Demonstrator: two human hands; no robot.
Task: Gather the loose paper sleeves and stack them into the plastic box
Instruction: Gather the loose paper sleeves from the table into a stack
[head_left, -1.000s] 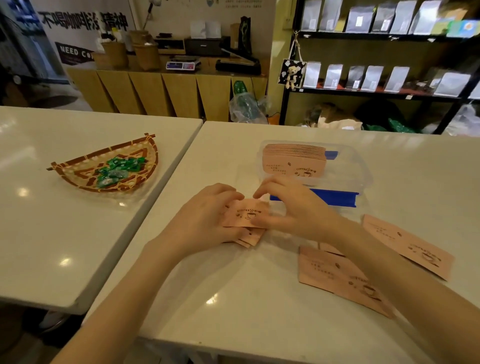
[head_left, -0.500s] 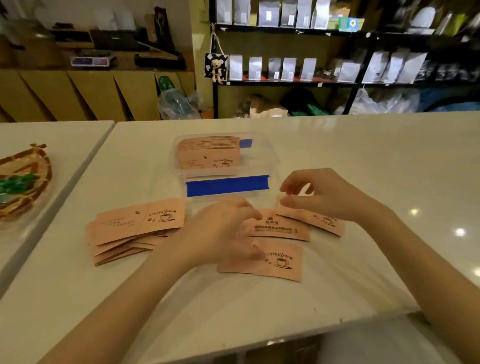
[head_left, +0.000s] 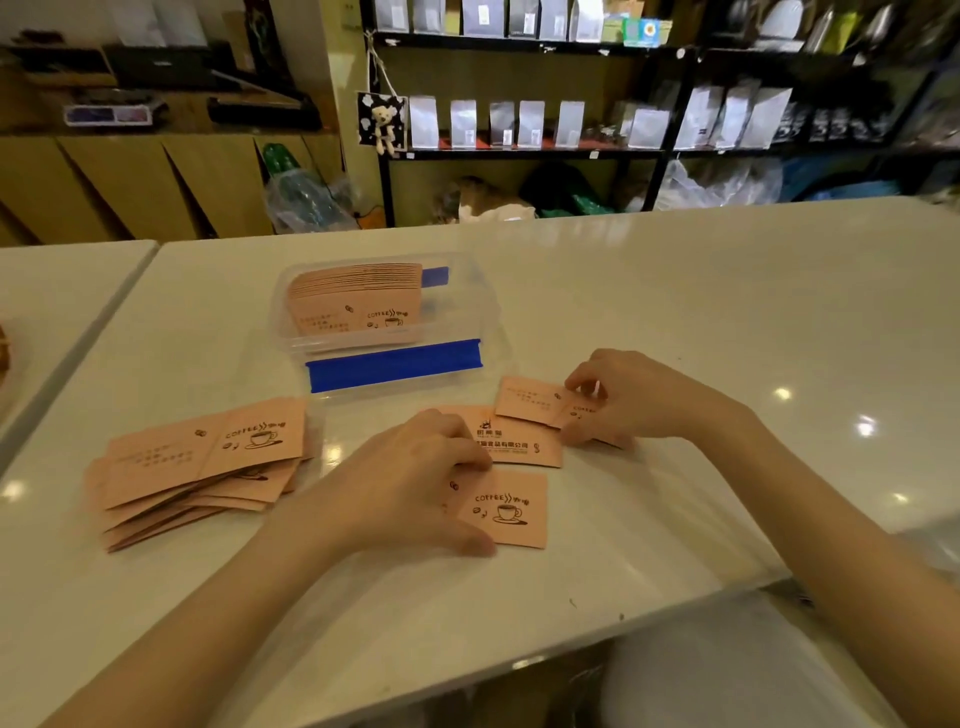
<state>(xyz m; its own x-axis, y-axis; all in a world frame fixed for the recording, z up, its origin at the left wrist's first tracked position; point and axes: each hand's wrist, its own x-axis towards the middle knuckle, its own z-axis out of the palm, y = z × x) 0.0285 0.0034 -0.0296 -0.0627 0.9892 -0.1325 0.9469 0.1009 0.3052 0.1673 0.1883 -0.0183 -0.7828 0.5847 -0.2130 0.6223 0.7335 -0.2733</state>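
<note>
A clear plastic box (head_left: 483, 306) with a blue clip stands mid-table and holds a stack of pink paper sleeves (head_left: 358, 304). A loose pile of sleeves (head_left: 202, 462) lies at the left. Three more sleeves lie in front of the box. My left hand (head_left: 410, 483) presses flat on the near sleeve (head_left: 506, 512), its fingertips touching the middle sleeve (head_left: 511, 436). My right hand (head_left: 639, 397) pinches the far right sleeve (head_left: 530, 402) between thumb and fingers.
The white table (head_left: 675, 312) ends close to me at the lower right. A second white table (head_left: 57, 291) adjoins on the left. Shelves with pouches (head_left: 519, 124) and a wooden counter (head_left: 156, 176) stand behind.
My view swung right, from the pile at the left to the three sleeves near the box. My left hand settled on the near sleeve and my right hand closed on the right one.
</note>
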